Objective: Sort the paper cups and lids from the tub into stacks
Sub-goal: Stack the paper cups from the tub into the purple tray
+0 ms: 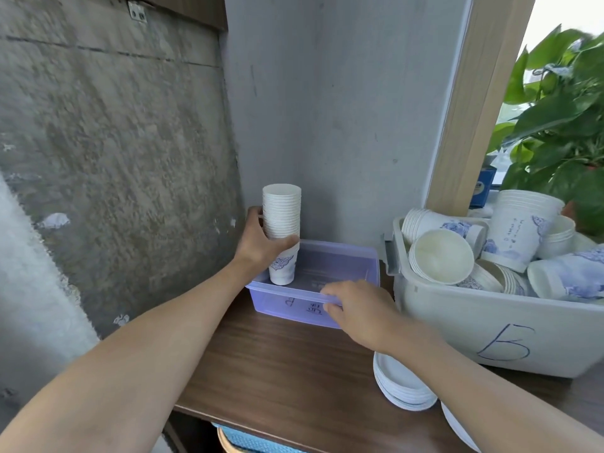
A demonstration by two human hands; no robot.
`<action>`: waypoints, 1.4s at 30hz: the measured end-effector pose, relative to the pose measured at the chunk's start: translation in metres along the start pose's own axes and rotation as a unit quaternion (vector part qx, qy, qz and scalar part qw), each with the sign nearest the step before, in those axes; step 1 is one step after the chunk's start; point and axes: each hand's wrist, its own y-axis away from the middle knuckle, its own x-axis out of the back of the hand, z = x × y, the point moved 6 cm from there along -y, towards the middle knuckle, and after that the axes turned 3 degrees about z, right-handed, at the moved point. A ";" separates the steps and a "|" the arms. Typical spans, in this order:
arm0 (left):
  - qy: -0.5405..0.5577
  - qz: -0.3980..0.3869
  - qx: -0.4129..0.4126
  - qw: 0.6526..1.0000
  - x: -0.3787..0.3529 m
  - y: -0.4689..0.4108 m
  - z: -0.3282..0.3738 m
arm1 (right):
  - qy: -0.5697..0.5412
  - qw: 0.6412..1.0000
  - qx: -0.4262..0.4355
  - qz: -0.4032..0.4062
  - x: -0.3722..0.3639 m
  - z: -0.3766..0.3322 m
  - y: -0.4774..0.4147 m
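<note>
Fingers (254,212) and thumb of the left hand (261,244) wrap round a tall stack of paper cups (281,217), which stands upright in the far left corner of a lilac plastic box (346,256). The right hand (358,310) pinches that box's near rim, fingertips bent over the edge. Just right of the box sits the white tub (490,325) marked B, heaped with loose and nested cups. A stack of white lids (400,387) lies on the wooden tabletop (277,364), partly under the right forearm.

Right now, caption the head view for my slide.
Left hand holds cup stack at purple bin; right hand grips rim.
</note>
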 end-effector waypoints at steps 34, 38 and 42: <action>-0.022 -0.107 -0.177 0.978 -0.022 0.106 0.124 | 0.004 0.960 -0.011 0.279 0.147 0.006 0.071; -0.083 -0.217 -0.230 0.945 -0.065 0.125 0.136 | 0.013 0.970 -0.115 0.213 0.148 0.056 0.082; -0.090 -0.249 -0.235 0.935 -0.089 0.131 0.137 | -0.011 0.984 -0.116 0.138 0.128 0.073 0.081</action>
